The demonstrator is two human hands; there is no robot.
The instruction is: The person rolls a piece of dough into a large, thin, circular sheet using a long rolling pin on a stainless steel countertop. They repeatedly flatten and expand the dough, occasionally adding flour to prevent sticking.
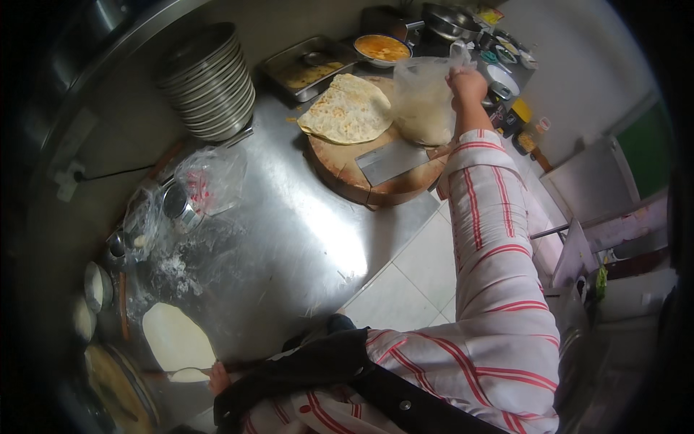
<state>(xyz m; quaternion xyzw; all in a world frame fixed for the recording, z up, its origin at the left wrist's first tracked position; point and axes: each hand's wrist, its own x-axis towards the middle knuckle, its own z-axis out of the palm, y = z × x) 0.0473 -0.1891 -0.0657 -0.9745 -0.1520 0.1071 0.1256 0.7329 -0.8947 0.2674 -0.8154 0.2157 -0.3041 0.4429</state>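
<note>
My right hand [467,85], at the end of an outstretched arm, grips the top of a translucent plastic bag [420,81]. Pale contents, too blurred to name, fill the bag's lower part, which hangs at the right edge of a round wooden chopping block [336,171]. On that block are folded browned flatbread [347,108] and a cleaver [393,161], its handle towards my sleeve. My left hand [218,378] is partly hidden by the black apron. Its fingers are at a thin rolling pin [157,374] lying across a rolled dough sheet [176,339]; their grip is unclear.
A tall stack of round metal pans [217,92] stands at the back left. Beyond the block are a metal tray [309,68] and a bowl of orange-red food [383,48]. Plastic bags [217,179] and scattered flour [176,271] lie on the steel worktop [271,238].
</note>
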